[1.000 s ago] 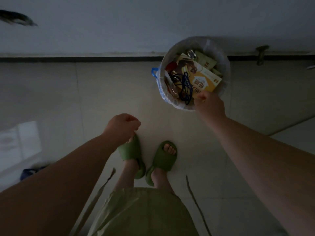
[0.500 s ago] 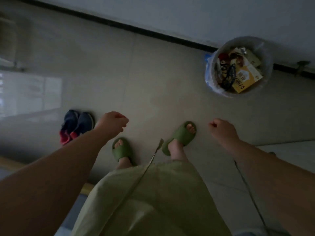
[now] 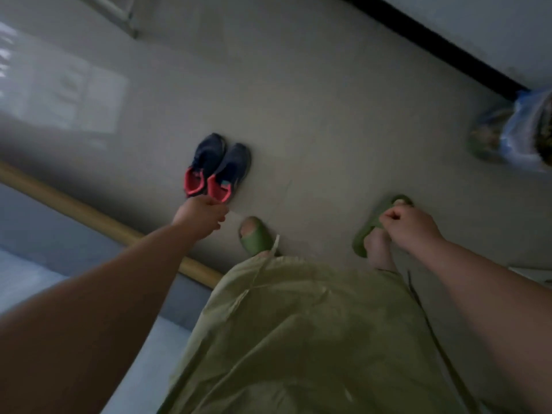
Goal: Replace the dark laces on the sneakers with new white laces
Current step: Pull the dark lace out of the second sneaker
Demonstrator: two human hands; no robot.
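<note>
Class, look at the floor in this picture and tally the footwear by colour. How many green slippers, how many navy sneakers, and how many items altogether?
Green slippers: 2, one on the left foot and one on the right foot.
Navy sneakers with red lining: 2, the left one and the right one set side by side.
Total: 4 items of footwear.

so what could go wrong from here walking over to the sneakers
1. The room is dim, so eyelets on the dark sneakers may be hard to see.
2. A drawstring dangles off the shorts near the slippers and might catch underfoot.
3. The wooden edge runs close beside the left foot, a possible trip.
</note>
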